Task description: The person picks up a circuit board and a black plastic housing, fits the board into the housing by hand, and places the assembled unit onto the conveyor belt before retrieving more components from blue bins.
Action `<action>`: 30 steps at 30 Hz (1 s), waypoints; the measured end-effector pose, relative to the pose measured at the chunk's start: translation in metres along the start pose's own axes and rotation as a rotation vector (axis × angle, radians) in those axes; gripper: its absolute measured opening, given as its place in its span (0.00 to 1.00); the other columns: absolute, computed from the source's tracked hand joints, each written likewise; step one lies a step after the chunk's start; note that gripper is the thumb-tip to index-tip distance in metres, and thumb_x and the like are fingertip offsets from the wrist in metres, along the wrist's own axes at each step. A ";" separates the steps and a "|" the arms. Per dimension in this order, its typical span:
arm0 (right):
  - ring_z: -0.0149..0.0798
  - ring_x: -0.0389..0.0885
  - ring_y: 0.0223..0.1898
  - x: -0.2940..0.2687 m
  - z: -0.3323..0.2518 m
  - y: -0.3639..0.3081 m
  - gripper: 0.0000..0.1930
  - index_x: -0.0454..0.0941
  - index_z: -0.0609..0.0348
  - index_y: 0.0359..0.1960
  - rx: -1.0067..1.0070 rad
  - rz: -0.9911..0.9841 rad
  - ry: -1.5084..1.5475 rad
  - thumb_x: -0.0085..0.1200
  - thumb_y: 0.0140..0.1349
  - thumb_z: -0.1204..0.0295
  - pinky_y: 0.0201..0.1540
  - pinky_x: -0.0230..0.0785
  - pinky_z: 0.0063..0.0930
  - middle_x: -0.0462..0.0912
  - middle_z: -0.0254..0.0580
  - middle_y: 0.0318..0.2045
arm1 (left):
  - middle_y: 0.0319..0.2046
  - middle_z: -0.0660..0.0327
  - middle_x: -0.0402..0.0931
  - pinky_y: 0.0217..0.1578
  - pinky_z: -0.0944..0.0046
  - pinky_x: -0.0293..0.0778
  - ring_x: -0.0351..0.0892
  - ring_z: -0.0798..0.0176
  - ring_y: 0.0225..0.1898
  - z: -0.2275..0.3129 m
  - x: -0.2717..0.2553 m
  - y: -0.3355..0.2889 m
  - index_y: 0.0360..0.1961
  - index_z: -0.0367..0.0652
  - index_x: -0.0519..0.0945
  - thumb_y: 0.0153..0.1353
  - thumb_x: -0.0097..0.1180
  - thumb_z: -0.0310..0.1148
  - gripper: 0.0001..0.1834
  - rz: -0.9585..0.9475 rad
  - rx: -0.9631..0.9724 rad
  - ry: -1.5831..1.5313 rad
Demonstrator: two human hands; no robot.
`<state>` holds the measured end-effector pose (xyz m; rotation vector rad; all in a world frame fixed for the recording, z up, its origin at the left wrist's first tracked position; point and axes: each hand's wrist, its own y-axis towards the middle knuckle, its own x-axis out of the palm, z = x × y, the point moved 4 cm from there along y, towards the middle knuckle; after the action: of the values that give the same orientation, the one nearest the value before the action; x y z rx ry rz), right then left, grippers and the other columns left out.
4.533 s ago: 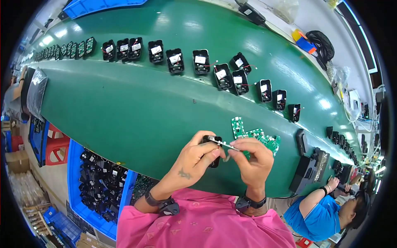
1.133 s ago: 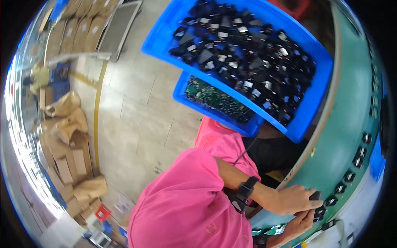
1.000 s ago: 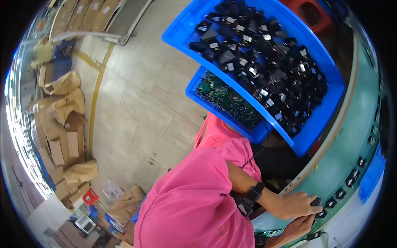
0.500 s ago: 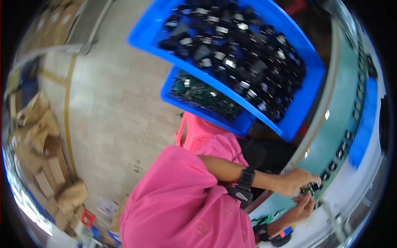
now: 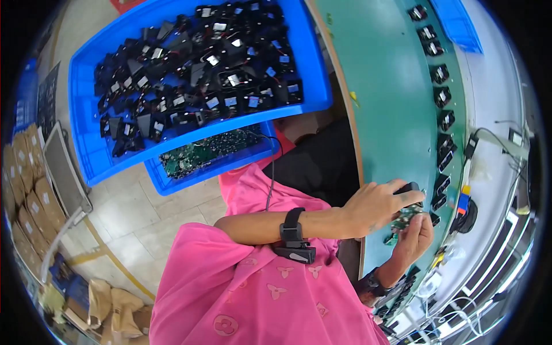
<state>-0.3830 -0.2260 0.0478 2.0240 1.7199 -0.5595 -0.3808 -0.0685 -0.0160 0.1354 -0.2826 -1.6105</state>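
Over the green bench, both my hands meet around a small assembly. With fingers and thumb my left hand [image 5: 371,211], closed, grips a small black part [image 5: 409,188] at its upper side. Just below it, my right hand [image 5: 415,238] is closed on the edge of a small green circuit board [image 5: 405,217]. The two pieces lie right against each other; whether they are joined I cannot tell. Another bit of green board [image 5: 391,238] shows beside my right hand. Fingers cover part of both held pieces.
On the left, a large blue bin [image 5: 201,138] holds many black parts; a smaller blue bin [image 5: 167,187] with green circuit boards sits beneath. A row of black modules [image 5: 441,96] lines the bench [image 5: 391,115]. Cables [image 5: 460,310] and a blue tray [image 5: 457,26] lie beyond.
The view has swung round, so bins and bench appear further left. My hands stay together around the board and black part, now seen larger.
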 end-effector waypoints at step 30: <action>0.54 0.83 0.39 0.018 0.043 0.058 0.21 0.70 0.60 0.63 0.043 -0.101 0.209 0.49 0.70 0.71 0.42 0.75 0.39 0.80 0.59 0.45 | 0.39 0.56 0.82 0.26 0.69 0.81 0.84 0.68 0.31 -0.020 0.045 0.073 0.57 0.38 0.76 0.71 0.49 0.28 0.16 -0.112 -0.434 -0.072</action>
<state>-0.3241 -0.2438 0.0062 2.0983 1.9557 -0.4320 -0.3081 -0.1183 -0.0126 -0.2432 0.0250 -1.7538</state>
